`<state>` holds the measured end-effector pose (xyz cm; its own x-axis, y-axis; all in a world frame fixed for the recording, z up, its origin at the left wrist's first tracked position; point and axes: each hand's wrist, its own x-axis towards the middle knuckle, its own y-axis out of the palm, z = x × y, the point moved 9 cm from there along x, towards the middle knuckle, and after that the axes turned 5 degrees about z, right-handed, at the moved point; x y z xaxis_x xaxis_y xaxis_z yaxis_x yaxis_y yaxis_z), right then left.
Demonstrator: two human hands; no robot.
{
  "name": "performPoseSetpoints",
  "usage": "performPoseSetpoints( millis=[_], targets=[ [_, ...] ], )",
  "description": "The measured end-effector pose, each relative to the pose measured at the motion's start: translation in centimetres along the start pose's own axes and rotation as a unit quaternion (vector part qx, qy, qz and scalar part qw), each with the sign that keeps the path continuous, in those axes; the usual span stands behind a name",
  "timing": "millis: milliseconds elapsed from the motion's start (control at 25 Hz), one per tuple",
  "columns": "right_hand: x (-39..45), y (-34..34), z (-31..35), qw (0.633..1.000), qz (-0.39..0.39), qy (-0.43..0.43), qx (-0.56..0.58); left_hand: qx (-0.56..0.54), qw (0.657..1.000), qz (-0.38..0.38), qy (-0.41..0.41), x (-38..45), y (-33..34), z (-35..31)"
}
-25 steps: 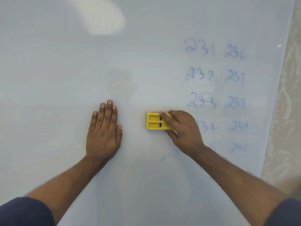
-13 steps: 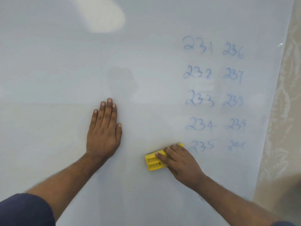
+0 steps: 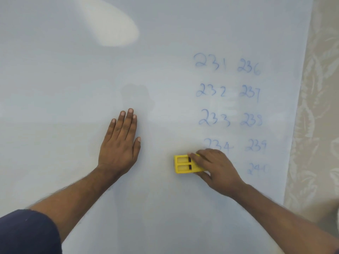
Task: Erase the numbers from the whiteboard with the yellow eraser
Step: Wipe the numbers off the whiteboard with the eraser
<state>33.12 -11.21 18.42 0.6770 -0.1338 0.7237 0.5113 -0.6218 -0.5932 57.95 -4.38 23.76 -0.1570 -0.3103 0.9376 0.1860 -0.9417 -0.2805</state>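
Note:
The whiteboard fills most of the view. Blue handwritten numbers stand in two columns at its right, from 231 and 236 at the top down to 234 and 239, with a faint smudged number at the bottom right. My right hand grips the yellow eraser and presses it flat on the board just below the 234, covering the bottom of the left column. My left hand lies flat on the board to the left, fingers together and extended, holding nothing.
The board's right edge runs diagonally down the right side. Beyond it hangs a beige leaf-patterned curtain or wall. A bright light reflection shows at the board's upper left.
My right hand swept the eraser down from beside the 234 to below the 235, then up and right over the 235. The left hand stayed flat in place.

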Motion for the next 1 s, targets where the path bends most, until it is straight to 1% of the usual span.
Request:
performPoseSetpoints(
  millis=[120,280,400,480,600,720,840,1000],
  targets=[
    [2.3,-4.1,-3.2,0.995,-0.055,0.078,-0.004,0.0,1.0,-0.016,0.01,3.1,-0.8,-0.9],
    [4.3,-8.5,-7.7,0.977,-0.127,0.173,0.0,0.007,0.999,-0.033,0.016,7.4,-1.9,-2.0],
    [5.0,-10.5,-10.4,0.957,-0.171,0.232,0.015,0.012,0.999,-0.043,0.014,10.4,-2.4,-2.6],
    [5.4,-11.3,-11.7,0.948,-0.188,0.257,0.012,0.019,0.999,-0.045,0.017,12.0,-2.6,-3.2],
    [6.9,-12.3,-13.9,0.942,-0.202,0.269,-0.002,0.03,0.998,-0.047,0.021,14.3,-2.6,-4.1],
    [8.7,-12.7,-15.7,0.942,-0.196,0.271,-0.019,0.03,0.998,-0.055,0.008,16.3,-2.7,-4.8],
    [9.9,-12.1,-16.3,0.948,-0.192,0.251,-0.025,0.037,0.998,-0.058,0.004,17.2,-2.5,-5.0],
    [13.6,-13.4,-17.0,0.949,-0.221,0.222,-0.015,0.061,0.997,-0.055,0.008,17.8,-1.9,-5.1]
  ],
)
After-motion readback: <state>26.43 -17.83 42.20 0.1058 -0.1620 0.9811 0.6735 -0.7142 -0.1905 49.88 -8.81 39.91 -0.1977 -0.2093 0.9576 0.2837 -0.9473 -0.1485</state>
